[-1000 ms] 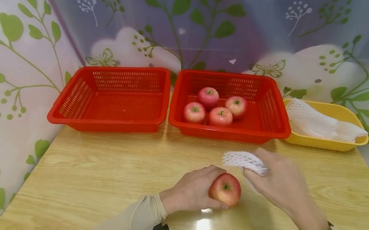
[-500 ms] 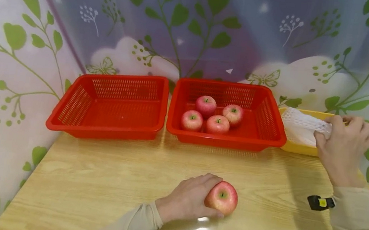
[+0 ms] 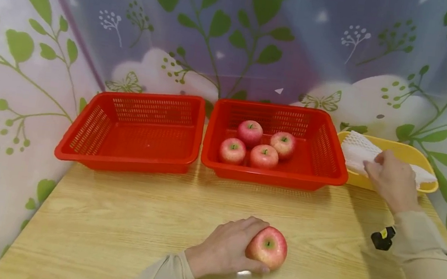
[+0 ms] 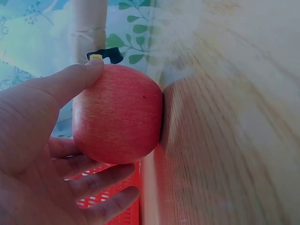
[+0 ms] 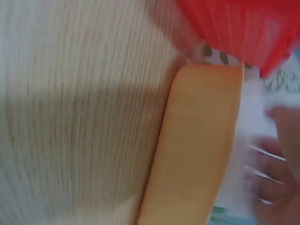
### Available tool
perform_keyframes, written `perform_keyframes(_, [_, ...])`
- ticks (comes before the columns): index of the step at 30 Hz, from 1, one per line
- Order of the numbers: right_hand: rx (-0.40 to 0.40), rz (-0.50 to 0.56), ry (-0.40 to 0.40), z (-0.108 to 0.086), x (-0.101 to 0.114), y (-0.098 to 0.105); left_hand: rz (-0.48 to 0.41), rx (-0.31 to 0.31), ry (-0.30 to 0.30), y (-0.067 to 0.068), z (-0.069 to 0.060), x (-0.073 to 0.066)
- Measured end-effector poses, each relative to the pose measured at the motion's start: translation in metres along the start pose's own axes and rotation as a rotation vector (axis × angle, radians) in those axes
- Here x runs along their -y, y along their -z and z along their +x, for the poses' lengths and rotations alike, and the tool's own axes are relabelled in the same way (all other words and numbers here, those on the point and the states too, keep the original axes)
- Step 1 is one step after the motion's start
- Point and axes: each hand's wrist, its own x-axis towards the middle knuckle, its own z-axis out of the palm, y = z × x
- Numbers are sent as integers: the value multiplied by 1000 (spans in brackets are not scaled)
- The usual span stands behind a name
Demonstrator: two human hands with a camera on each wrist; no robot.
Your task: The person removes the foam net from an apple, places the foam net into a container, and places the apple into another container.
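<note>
A red apple (image 3: 267,248) stands stem up on the table, between the thumb and fingers of my left hand (image 3: 229,247). In the left wrist view, the thumb lies against the apple (image 4: 119,115) and the fingers curve along its other side, some of them spread off the skin. My right hand (image 3: 394,179) reaches over the yellow basket (image 3: 412,154) at the right, among white foam fruit nets (image 3: 356,152). The right wrist view is blurred, but a gap shows between thumb and fingers, with white netting behind them. The fingertips are partly hidden from the head camera.
Several apples (image 3: 264,156) lie in the middle red basket (image 3: 273,177). Another red basket (image 3: 129,164) stands to its left, with nothing seen inside. Both back onto a patterned curtain (image 3: 236,30). The wooden table (image 3: 124,211) spreads in front of the baskets.
My right hand has gone from beside the apple, where it held a foam net, to the yellow basket, then shifted left over the nets. My left hand stays at the apple.
</note>
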Motion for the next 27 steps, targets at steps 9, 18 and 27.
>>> perform_keyframes(9, [285, -237, 164, -4, 8, -8, 9, -16, -3, 0, -1, 0])
perform_keyframes(18, [-320, 16, 262, -42, 34, -10, -45, -57, 9, -3, -1, -5])
perform_keyframes(27, [-258, 261, 246, -71, 64, -29, -21, -98, 12, 20, 14, -11])
